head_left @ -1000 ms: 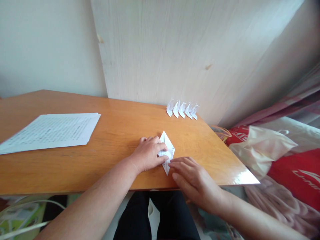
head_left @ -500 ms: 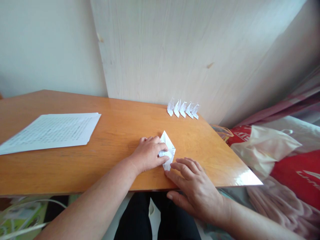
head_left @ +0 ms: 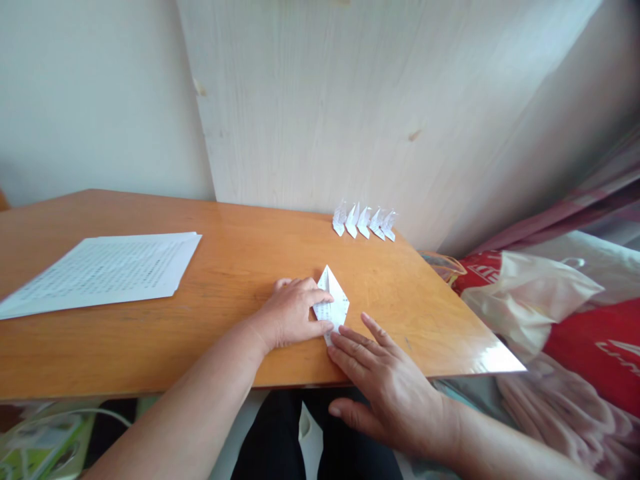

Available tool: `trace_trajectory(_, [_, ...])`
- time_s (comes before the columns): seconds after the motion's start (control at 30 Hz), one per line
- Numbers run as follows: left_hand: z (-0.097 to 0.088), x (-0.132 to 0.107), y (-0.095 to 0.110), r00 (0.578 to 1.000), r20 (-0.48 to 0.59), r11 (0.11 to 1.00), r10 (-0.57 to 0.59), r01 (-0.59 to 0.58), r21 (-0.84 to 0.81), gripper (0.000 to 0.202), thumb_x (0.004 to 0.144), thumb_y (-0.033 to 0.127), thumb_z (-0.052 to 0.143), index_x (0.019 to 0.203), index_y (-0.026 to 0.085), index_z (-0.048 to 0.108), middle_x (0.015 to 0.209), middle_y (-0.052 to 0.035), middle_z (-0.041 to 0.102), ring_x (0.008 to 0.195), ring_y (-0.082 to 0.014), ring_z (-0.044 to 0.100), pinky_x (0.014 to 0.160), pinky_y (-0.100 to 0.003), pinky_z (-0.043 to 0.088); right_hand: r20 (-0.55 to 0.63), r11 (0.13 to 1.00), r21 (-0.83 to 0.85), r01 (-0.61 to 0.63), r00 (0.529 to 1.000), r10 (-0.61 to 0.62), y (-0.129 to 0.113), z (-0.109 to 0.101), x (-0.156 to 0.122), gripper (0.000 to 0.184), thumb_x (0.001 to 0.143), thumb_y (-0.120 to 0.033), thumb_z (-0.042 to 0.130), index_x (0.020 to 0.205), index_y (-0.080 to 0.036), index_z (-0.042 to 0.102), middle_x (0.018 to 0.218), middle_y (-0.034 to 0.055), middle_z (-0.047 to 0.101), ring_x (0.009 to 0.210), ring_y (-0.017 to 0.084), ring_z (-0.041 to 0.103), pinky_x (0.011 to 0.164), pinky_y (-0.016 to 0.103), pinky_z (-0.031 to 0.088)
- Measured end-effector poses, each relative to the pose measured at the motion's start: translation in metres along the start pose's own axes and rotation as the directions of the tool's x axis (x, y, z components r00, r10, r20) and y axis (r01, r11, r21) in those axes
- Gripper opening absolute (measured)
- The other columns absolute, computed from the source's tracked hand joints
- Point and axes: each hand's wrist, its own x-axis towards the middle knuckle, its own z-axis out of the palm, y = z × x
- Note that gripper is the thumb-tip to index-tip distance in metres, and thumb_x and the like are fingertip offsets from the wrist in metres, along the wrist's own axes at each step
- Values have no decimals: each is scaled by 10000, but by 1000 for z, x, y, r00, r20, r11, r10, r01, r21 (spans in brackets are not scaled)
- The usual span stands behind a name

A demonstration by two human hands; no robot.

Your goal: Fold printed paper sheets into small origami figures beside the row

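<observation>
A small folded white paper piece, pointed at its far end, lies on the orange wooden table. My left hand rests on its left side, fingers curled and pressing the paper down. My right hand lies flat just below it, fingers stretched out, the fingertips touching the paper's near tip. A row of several small folded paper pieces stands at the table's far edge against the wooden board.
A stack of printed sheets lies on the table's left side. A pale wooden board leans behind the table. Red and white plastic bags sit beyond the table's right edge.
My right hand slid down and flattened, its fingers now stretched along the paper's near tip. My left hand stayed on the paper. The view shifted slightly.
</observation>
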Motion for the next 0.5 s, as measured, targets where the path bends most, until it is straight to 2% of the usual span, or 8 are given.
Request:
trace_trajectory(0.13, [-4,-2,-4,999,20,997,-43,44,-66,613,755,485,754,1318,324,573,1215,-30,670,1135,-280,593,978,-410,376,11,1000,13,-4,1000,4,2,-1,0,655,955,-524,548,1489,-158,453,1472,130,531,1388,303,457,1240,563,81])
trace_trajectory(0.27, [-3,-3,-12,997,14,989,-70,71,-132,715,738,465,774,1382,328,494,1197,-19,683,1140,-275,595,993,-402,386,19,1000,27,-2,1000,1,3,1,-1,653,959,-528,539,1490,-159,449,1488,122,515,1406,286,434,1244,545,44])
trace_trajectory(0.37, [-2,-2,-16,997,16,983,-79,80,-165,689,776,407,740,1404,331,466,1220,-12,676,1166,-257,596,1015,-399,391,8,999,39,-8,1000,8,3,2,-1,647,948,-531,557,1470,-156,478,1479,127,525,1403,286,439,1244,545,58])
trace_trajectory(0.5, [-2,1,-17,994,11,977,-112,112,-182,538,819,310,665,1336,288,517,1232,-26,679,1178,-241,609,1026,-397,409,-12,999,50,-11,1000,12,3,2,-1,623,943,-510,574,1451,-156,504,1448,134,557,1390,288,457,1245,541,92])
